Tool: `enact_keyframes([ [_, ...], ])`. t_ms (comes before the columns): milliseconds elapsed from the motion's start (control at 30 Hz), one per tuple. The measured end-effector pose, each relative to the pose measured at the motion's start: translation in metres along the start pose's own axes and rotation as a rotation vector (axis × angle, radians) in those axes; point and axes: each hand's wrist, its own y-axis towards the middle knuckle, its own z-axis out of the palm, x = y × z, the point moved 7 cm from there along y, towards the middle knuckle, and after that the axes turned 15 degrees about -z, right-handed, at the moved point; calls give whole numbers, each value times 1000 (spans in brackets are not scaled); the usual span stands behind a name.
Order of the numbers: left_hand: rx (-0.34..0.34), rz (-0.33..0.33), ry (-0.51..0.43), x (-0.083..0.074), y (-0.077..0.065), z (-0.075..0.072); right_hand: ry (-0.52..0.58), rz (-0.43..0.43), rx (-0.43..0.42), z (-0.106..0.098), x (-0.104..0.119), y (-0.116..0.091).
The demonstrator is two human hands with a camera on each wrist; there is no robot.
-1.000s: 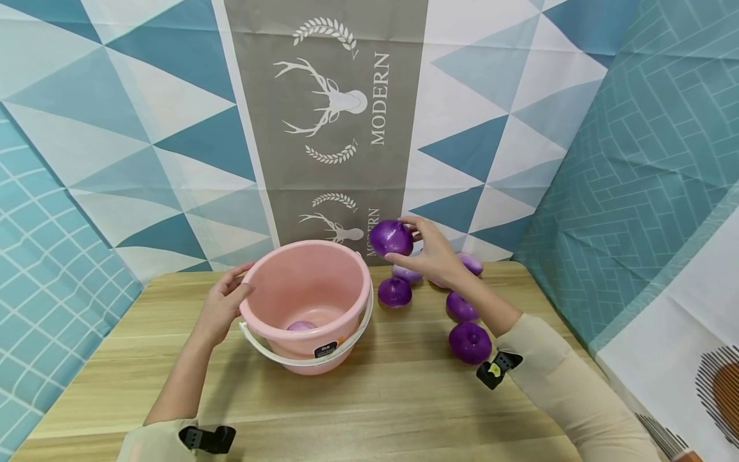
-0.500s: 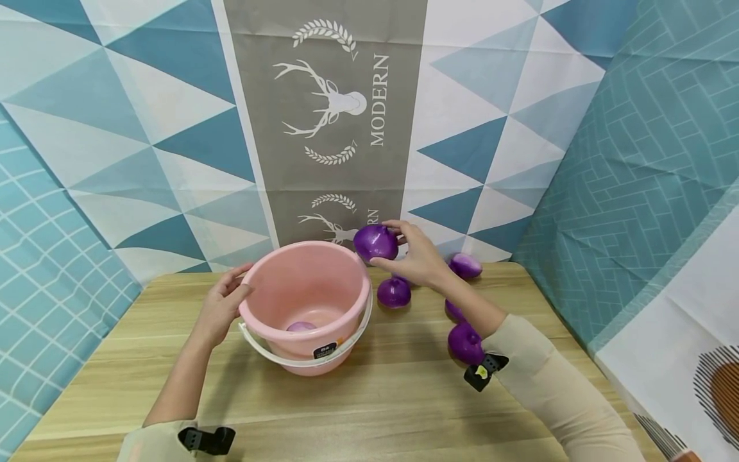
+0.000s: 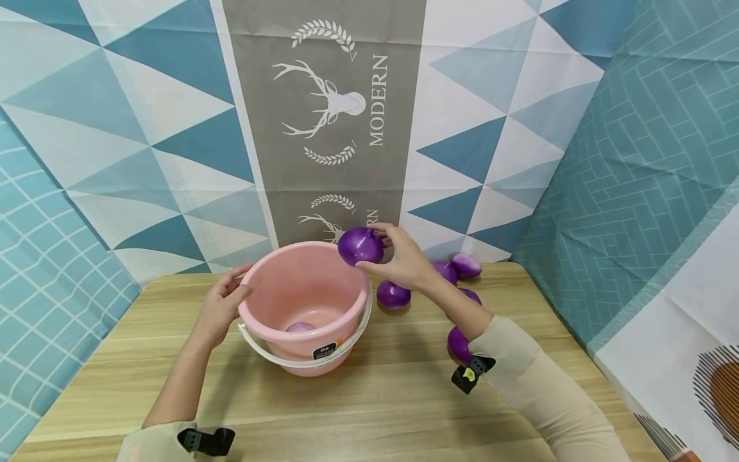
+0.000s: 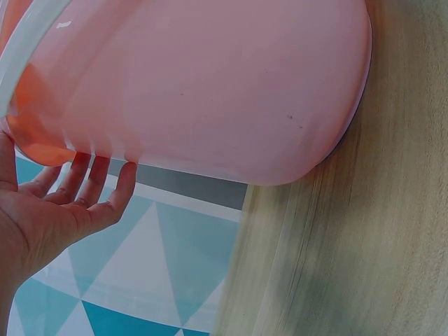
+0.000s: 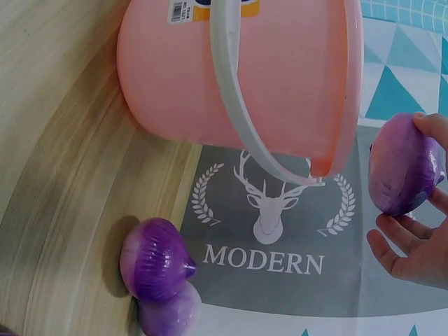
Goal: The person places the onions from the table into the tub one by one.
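Note:
My right hand (image 3: 404, 260) holds a shiny purple onion (image 3: 359, 246) between thumb and fingers, in the air at the right side of the pink bucket's rim (image 3: 369, 301). In the right wrist view this onion (image 5: 402, 164) appears beyond the bucket's mouth, apart from the rim. My left hand (image 3: 222, 301) grips the bucket's left rim, thumb at the edge. In the left wrist view its fingers (image 4: 124, 185) touch the outer wall (image 4: 210, 84). A paler onion (image 3: 301, 327) lies at the bottom of the bucket, partly hidden by the front rim.
Several purple onions lie on the wooden table (image 3: 346, 417) right of the bucket, such as a near one (image 3: 394, 294) and a paler one (image 3: 466, 265); my right arm covers some. The bucket's white handle (image 3: 312, 364) hangs down in front. A patterned wall covering (image 3: 485, 96) stands behind.
My right hand has carried the onion left, from beyond the bucket's right side to over its right rim. The left hand and bucket stay in place.

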Motion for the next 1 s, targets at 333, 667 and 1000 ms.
enact_keyframes([
  [333, 3, -7, 6, -1, 0, 1, 0, -34, 22, 9, 6, 4],
  [667, 7, -1, -1, 0, -1, 0, 1, -41, 50, 21, 13, 8],
  [1000, 2, -6, 3, 0, 0, 0, 13, -85, 42, 31, 18, 12],
])
